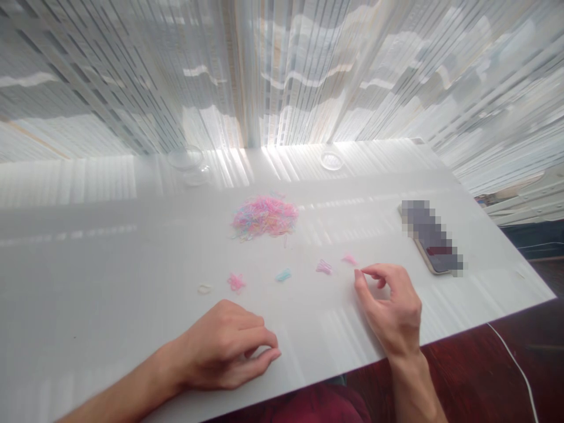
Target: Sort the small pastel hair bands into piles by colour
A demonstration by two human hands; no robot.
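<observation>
Dark red cloth (pixel 319 406) covers my lap at the table's near edge. On the white table (pixel 145 252), my left hand (pixel 229 346) rests curled, thumb and fingertips close together; I cannot tell whether they touch. My right hand (pixel 392 302) pinches narrowly, forefinger and thumb meeting just beside the pale pink cluster (pixel 349 259); whether a loop is between them, I cannot tell.

Five small groups of thin loops lie beyond my hands: white (pixel 205 289), pink (pixel 237 282), blue (pixel 284 275), lilac (pixel 324 267) and that pale pink cluster. One phone (pixel 429 238), its screen blurred, lies to the right. Farther in is one mixed pile (pixel 265 216) of pink, blue and yellowish loops, too tangled to count.

Near the far edge stand one clear round dish (pixel 332 160) and, left, clear containers (pixel 194 170), seemingly two; glare hides their contents. Striped sheer curtains (pixel 247 76) hang behind.
</observation>
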